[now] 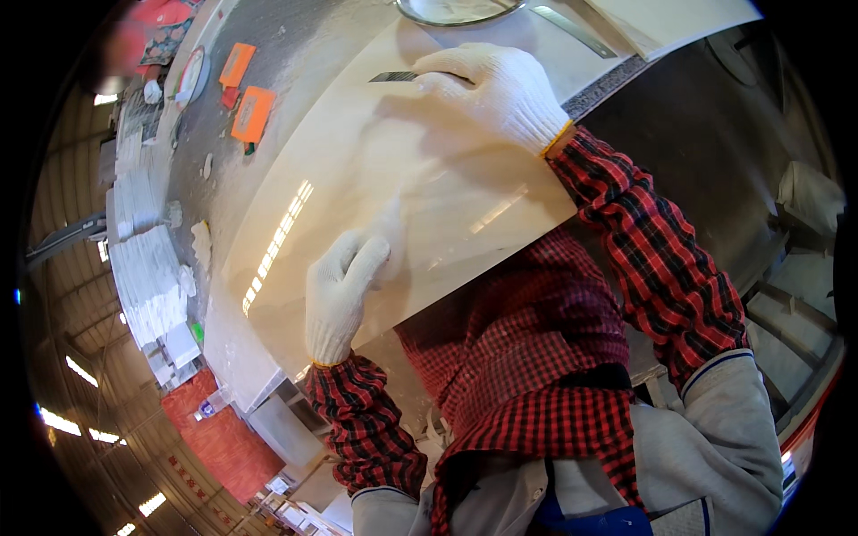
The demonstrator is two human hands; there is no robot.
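Note:
A glossy cream slab [357,183] lies across the table in front of me, its near edge close to my apron. My right hand [492,89], in a white knitted glove, is closed over the far part of the slab. A thin, flat, dark-striped strip [391,78], resembling a scraper blade, sticks out leftward from its fingers. The rest of the strip is hidden by the glove. My left hand [340,290], also gloved, rests on the slab's near left part, thumb apart from the fingers and nothing visible in it.
A round metal-rimmed dish [460,11] and a flat metal ruler-like strip [574,32] lie beyond my right hand. Two orange blocks [254,114] lie at the far left, near a bowl [191,79] and another person [161,36]. White stacked sheets [147,277] stand at the left.

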